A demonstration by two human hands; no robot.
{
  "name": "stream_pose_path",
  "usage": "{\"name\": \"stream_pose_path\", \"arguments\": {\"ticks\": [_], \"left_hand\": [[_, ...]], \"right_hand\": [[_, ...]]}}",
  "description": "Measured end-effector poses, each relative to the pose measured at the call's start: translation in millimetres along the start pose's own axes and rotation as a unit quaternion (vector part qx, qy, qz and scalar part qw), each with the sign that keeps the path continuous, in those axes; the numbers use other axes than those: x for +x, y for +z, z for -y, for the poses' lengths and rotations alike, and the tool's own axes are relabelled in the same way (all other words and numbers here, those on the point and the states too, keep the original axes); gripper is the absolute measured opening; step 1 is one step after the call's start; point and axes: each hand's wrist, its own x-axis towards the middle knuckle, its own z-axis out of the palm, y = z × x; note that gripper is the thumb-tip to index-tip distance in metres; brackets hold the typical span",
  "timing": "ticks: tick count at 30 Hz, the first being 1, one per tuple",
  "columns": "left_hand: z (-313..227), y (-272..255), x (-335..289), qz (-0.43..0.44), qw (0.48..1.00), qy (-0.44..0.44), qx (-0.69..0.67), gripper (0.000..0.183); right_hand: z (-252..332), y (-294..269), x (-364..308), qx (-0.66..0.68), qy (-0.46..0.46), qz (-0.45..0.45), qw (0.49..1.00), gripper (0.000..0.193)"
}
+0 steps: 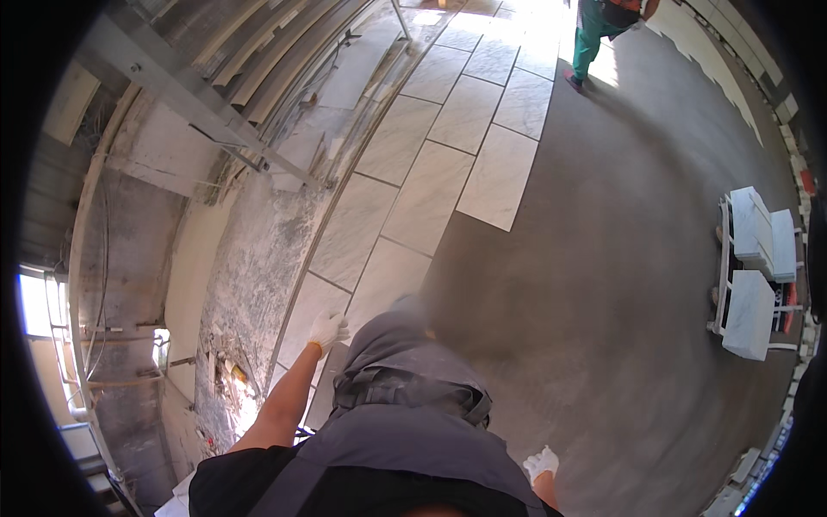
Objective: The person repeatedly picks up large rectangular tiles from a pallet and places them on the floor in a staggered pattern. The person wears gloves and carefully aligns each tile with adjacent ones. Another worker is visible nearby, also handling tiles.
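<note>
So on the writing front: there's a bit of red (790, 314) right behind the cart on the right that might carry lettering, but it's way too small and warped to read.

The tiles (435, 194) are the main thing, pale with faint grey veining and dark joints between them. They sit in a band on the left side of the floor, going from the near left by the person's legs up to the far middle. Long axis runs the same way as the band, near left to far right on a slant, with the end joints staggered row to row. The right-hand row stops short at a square end, so the near edge is stepped. Right of that it's smooth dark grey floor (594, 258).

Both hands have white gloves on. Left hand (329, 329) hangs over the near tiles, fingers loosely bent; can't tell if they're together or apart. Right hand (541, 463) is out over the grey floor, near and right of the body, fingers looking slightly apart.

Over on the right there's a cart (722, 319) with pale slabs (748, 319) stacked on it in separate piles. Far end, a co-worker in green trousers (588, 43) stands on the grey floor just right of the tiles. Left of the tiles is a rough, scuffed strip (245, 258), plus a metal beam (198, 108) and long slats (297, 65) further off.
</note>
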Motion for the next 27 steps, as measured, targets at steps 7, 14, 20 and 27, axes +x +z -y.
{"name": "stream_pose_path", "arguments": {"ticks": [7,14,20,27], "left_hand": [[-113,94,30,0.144,0.981,0.052,0.115,0.043],[-156,61,147,0.163,0.938,0.031,0.303,0.026],[-289,56,274,0.119,0.919,-0.016,0.375,0.027],[-421,258,281,0.205,0.901,0.092,0.372,0.032]], "right_hand": [[51,-162,84,0.882,0.13,-0.114,0.438,0.022],[-64,-336,66,0.978,0.05,-0.202,-0.033,0.034],[-123,-399,38,0.923,0.017,-0.331,-0.193,0.034],[-25,-394,117,0.896,0.245,-0.283,0.238,0.04]]}}
